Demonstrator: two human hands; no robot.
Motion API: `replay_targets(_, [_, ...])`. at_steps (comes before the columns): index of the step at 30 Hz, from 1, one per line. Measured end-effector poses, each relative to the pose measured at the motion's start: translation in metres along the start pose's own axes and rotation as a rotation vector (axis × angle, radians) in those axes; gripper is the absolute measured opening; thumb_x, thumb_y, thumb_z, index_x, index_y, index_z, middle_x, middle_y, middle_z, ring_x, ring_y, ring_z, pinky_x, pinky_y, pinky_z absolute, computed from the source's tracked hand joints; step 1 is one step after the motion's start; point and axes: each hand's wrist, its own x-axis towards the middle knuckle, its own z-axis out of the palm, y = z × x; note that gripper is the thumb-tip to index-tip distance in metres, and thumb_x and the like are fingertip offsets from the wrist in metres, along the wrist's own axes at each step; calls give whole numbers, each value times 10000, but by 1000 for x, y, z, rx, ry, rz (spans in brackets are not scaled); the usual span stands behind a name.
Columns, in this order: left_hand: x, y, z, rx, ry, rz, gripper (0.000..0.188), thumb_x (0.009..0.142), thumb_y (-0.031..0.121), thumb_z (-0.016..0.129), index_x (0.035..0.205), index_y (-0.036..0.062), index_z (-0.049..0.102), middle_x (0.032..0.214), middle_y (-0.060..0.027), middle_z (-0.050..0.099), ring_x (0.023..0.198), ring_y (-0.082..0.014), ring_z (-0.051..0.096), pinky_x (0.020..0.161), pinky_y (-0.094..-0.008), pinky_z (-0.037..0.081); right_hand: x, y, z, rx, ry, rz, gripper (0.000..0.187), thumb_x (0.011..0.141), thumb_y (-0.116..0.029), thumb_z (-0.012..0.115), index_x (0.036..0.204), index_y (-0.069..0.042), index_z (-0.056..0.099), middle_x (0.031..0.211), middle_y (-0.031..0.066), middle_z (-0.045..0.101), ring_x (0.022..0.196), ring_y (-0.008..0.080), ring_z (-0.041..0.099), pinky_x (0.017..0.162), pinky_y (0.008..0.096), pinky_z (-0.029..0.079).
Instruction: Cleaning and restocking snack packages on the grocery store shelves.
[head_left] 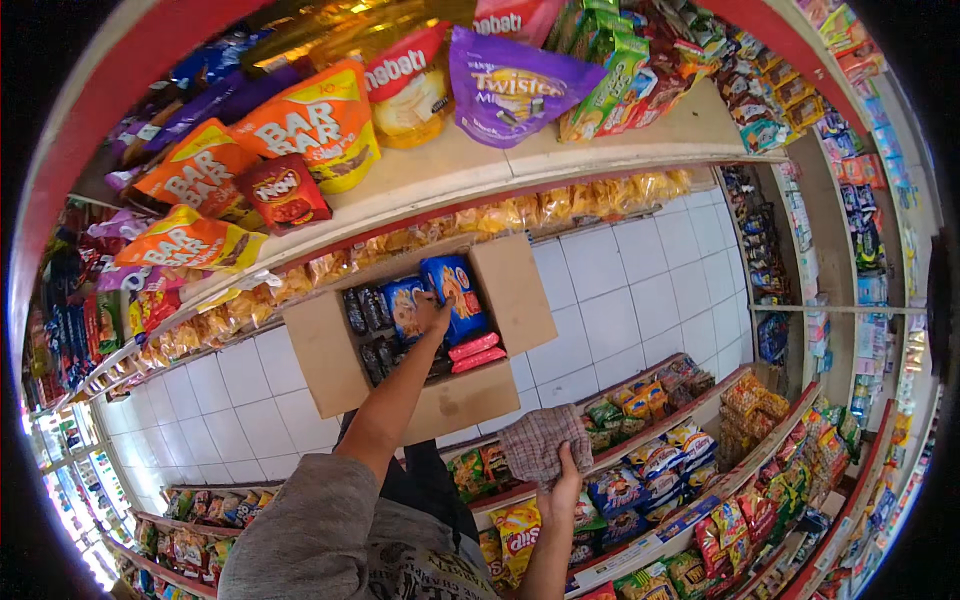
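Observation:
An open cardboard box (512,296) stands on the floor, its flaps folded outward. My left hand (433,313) reaches into it, fingers at the edges of two blue snack packs, a smaller one (402,300) and a larger one (461,292); the fingers look closed on a pack, though their undersides are hidden. Beside these lie dark wrapped packs (368,310) and pink-red packs (476,352). My right hand (563,478) grips a folded checked cloth (545,443), held up to the right of the box.
Above the box runs a shelf (520,168) with orange, red and purple snack bags, and yellowish packets (520,212) hang or stand under its edge. Tiered racks of snack packets (640,480) rise at the lower right. White floor tiles (615,290) surround the box.

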Motion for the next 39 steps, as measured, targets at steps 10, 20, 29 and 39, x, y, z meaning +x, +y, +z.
replay_targets(10, [-128, 105, -217, -896, -613, -300, 415, 779, 200, 606, 1142, 21, 515, 963, -72, 604, 883, -157, 595, 767, -268, 485, 65, 16, 45, -619, -294, -417, 490, 900, -268, 514, 1276, 25, 400, 1284, 133, 442, 1150, 250, 446, 974, 333, 324])
replay_targets(20, [-204, 159, -375, -1275, -437, -127, 621, 901, 469, 423, 1363, 86, 266, 1304, -103, 408, 1180, -211, 424, 969, -354, 372, -102, 57, 195, -1068, -971, -1270, 543, 829, -111, 468, 1348, -30, 334, 1433, 183, 233, 1336, 345, 187, 1079, 414, 141])
replay_targets(29, [-207, 115, -479, -1267, -758, 82, 690, 853, 587, 407, 1361, 137, 278, 1241, -85, 479, 1145, -204, 462, 974, -361, 376, -240, 100, 232, -1037, -1251, -1494, 604, 772, -150, 471, 1352, -44, 345, 1439, 150, 248, 1350, 343, 149, 1070, 505, 40])
replay_targets(39, [-184, 92, -575, -1606, -781, 128, 693, 866, 548, 352, 1356, 60, 302, 1305, -138, 434, 1168, -268, 454, 1026, -393, 314, -319, 184, 243, -1048, -1323, -1506, 418, 858, -68, 398, 1270, -49, 468, 1398, 176, 315, 1328, 334, 227, 1073, 480, 104])
